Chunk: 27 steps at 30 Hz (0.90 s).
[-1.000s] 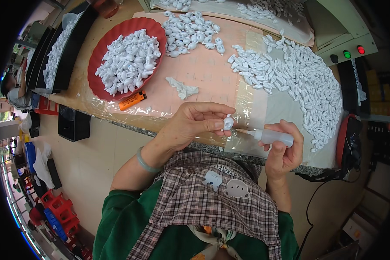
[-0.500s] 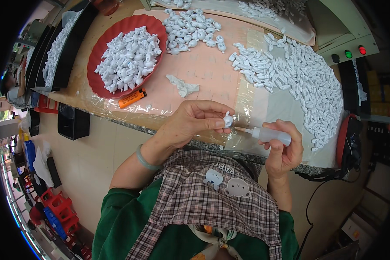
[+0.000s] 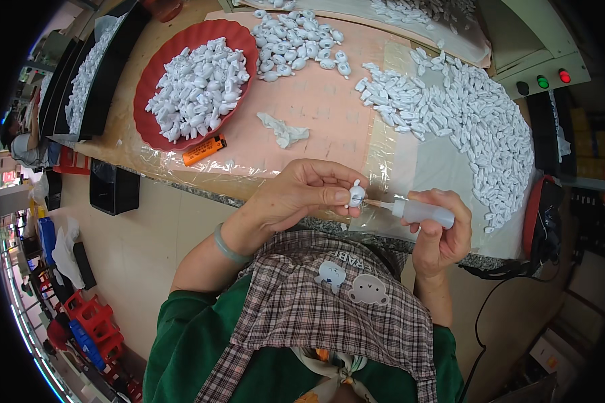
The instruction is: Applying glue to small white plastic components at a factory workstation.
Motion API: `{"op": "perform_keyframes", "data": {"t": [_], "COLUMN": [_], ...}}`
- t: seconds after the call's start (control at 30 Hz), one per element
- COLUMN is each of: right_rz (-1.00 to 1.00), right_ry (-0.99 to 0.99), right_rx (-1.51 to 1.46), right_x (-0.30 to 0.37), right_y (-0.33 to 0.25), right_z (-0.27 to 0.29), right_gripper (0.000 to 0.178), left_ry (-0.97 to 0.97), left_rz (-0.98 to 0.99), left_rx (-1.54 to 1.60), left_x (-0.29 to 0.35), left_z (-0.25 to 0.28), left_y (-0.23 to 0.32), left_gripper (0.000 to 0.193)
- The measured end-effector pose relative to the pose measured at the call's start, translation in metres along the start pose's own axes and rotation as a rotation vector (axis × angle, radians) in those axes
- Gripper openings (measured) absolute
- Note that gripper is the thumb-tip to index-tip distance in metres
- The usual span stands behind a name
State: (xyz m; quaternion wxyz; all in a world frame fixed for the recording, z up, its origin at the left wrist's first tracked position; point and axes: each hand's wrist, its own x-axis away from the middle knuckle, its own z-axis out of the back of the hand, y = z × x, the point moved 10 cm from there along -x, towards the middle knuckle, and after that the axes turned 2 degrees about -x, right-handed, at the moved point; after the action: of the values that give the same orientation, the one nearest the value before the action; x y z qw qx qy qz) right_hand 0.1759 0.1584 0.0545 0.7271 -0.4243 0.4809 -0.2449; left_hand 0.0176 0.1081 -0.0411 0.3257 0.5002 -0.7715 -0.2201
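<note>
Over the table's front edge, my left hand [image 3: 309, 193] pinches a small white plastic part [image 3: 357, 194], rounded with a thin stub on top. A dark opening shows on the side of the part that faces right. My right hand [image 3: 445, 232] is wrapped round a translucent squeeze bottle [image 3: 420, 212] with a white collar. The bottle lies nearly level, and its thin nozzle tip [image 3: 373, 201] points left and meets or almost meets the part's opening; I cannot tell if it touches.
A red scalloped bowl [image 3: 141, 101] holds many white parts, with an orange lighter [image 3: 204, 150] beside it. Crumpled tissue [image 3: 284, 129] lies mid-table. Loose rounded parts [image 3: 296, 43] sit at the back, slim white pieces [image 3: 477, 121] at right. A black tray [image 3: 117, 64] stands left.
The white part has turned so its opening faces the nozzle. The bottle has shifted very slightly right, and the nozzle tip now sits at the part's side.
</note>
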Motion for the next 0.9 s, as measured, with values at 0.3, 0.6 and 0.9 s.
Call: {"op": "perform_keyframes", "data": {"t": [0.3,0.6,0.9], "right_rz": [0.095,0.316,0.298], "right_ry": [0.004,-0.038,-0.059], "right_rx": [0.147,0.418,0.401], "right_x": [0.006,0.002,0.002], "right_y": [-0.009,-0.042,-0.037], "right_z": [0.002,-0.011,-0.013], "right_gripper": [0.043,0.043,0.041], "left_ry": [-0.004,0.005,0.065], "left_rz": [0.058,-0.017,-0.063], "left_rx": [0.051,0.070,0.047], "left_x": [0.002,0.000,-0.001], "left_z": [0.000,0.005,0.010], "left_y": [-0.007,-0.003,0.003], "left_gripper": [0.033,0.023,0.022]}}
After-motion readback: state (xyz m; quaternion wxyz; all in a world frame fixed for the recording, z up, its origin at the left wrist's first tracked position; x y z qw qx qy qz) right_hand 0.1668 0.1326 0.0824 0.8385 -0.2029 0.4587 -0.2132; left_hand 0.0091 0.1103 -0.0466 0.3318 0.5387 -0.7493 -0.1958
